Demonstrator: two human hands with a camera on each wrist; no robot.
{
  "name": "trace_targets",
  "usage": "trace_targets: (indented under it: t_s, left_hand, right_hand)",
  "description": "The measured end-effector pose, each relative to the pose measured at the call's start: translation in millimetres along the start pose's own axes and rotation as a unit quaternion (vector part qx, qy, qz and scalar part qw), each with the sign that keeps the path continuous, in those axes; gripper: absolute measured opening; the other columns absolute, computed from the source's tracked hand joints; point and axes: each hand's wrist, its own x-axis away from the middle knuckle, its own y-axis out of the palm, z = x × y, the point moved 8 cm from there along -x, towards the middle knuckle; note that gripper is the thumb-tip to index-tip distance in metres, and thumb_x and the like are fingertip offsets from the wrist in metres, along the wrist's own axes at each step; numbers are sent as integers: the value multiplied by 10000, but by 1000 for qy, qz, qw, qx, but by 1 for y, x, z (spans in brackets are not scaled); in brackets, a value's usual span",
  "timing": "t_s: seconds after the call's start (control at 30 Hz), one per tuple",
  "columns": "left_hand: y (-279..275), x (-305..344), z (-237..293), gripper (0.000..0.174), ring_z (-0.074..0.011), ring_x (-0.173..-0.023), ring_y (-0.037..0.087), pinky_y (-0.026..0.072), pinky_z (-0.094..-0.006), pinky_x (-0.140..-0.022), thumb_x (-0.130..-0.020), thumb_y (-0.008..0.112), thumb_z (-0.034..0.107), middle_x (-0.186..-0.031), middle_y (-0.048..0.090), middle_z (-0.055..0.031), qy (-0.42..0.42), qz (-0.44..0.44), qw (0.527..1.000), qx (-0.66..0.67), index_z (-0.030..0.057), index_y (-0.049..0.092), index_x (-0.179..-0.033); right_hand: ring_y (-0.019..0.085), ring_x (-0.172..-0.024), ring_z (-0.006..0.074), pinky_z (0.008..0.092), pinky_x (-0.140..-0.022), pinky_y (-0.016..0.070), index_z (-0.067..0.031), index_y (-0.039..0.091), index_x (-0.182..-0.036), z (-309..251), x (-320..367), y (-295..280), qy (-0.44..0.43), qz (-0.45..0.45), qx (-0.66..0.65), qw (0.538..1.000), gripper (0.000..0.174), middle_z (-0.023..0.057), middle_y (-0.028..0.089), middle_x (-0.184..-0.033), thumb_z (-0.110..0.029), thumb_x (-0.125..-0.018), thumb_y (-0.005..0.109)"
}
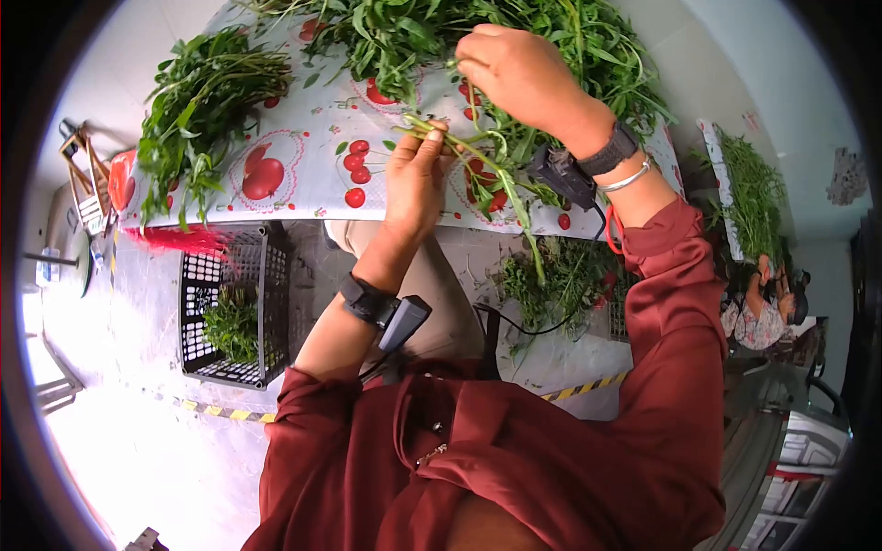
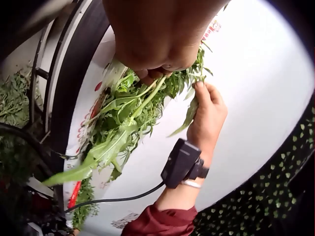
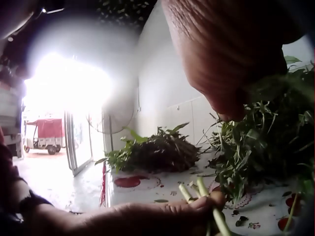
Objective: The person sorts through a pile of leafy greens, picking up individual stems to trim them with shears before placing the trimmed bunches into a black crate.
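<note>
Over the near side of the table, my left hand (image 1: 415, 184) grips a few leafy green stems (image 1: 501, 174) between thumb and fingers. Their cut ends (image 3: 201, 187) poke out past the thumb in the right wrist view, and the long leaves trail toward the table's front edge. Farther forward and to the right, my right hand (image 1: 528, 78) pinches a leafy sprig (image 2: 190, 118) by its top, its leaf hanging below the fingertips. A big heap of loose greens (image 1: 602, 55) lies just beyond and beside this hand.
A separate bunch of greens (image 1: 197, 115) lies at the left of the patterned tablecloth (image 1: 317, 174). On the floor below stands a black crate (image 1: 276, 303) with greens inside. More greens (image 1: 551, 294) lie under the table at right. A cable (image 2: 123, 199) runs from the right wrist camera.
</note>
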Motion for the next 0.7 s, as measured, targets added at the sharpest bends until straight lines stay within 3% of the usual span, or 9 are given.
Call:
trace_targets:
  t_s: [0.03,0.3,0.37,0.47,0.5,0.53,0.63,0.7]
  left_hand:
    - [1,1,0,147,-105,-738,526,458,-239,-726,-898,513,111,-863,563,-43,-11,-33,999,-4,20,549,-1009]
    - [-1,-2,3,99,-112,-780,498,430,-282,-828,-933,432,125,-972,568,-78,-27,-70,989,129,66,492,-986]
    - [-1,-4,3,95,-115,-784,494,425,-283,-835,-933,432,126,-963,559,-75,-21,-84,985,149,67,487,-983]
    - [1,-4,5,85,-122,-795,484,410,-293,-865,-935,423,117,-947,534,-66,-16,-100,979,175,65,473,-980]
    - [2,-4,5,87,-122,-797,485,412,-295,-867,-937,418,114,-950,535,-66,-13,-104,978,178,64,472,-982]
    - [3,-4,6,88,-123,-799,487,415,-297,-869,-938,413,111,-954,535,-66,-10,-107,978,180,62,470,-984]
    - [2,-3,6,92,-128,-805,493,424,-308,-884,-940,406,109,-951,537,-72,-18,-100,981,166,62,471,-985]
    - [2,-2,4,93,-130,-808,495,427,-311,-887,-940,406,112,-951,537,-75,-24,-97,983,151,63,471,-986]
  right_hand:
    - [563,-720,321,379,-620,447,-28,589,-830,10,6,-8,29,-4,-19,999,140,119,557,-767,-162,-793,569]
    - [542,-711,351,386,-612,421,-8,565,-810,114,128,-70,243,-5,3,970,174,162,559,-766,-182,-811,547]
    - [544,-743,352,384,-636,426,-10,569,-820,142,168,-70,322,-80,68,941,195,173,561,-801,-203,-828,542]
    - [536,-729,331,358,-657,426,9,593,-894,159,216,-60,363,-134,102,917,220,152,535,-759,-202,-850,548]
    - [571,-821,309,347,-717,445,-17,605,-994,151,216,-61,354,-142,107,918,258,142,569,-860,-225,-847,563]
    - [571,-821,309,347,-717,445,-17,605,-994,146,215,-61,354,-142,107,918,258,142,569,-860,-225,-847,563]
    - [559,-962,262,344,-837,433,-25,552,-1125,115,187,-66,367,-36,-38,929,413,148,571,-1052,-271,-802,627]
    - [519,-1045,276,348,-907,400,-45,524,-1168,70,146,-65,278,-12,-92,956,484,145,547,-1121,-254,-757,671]
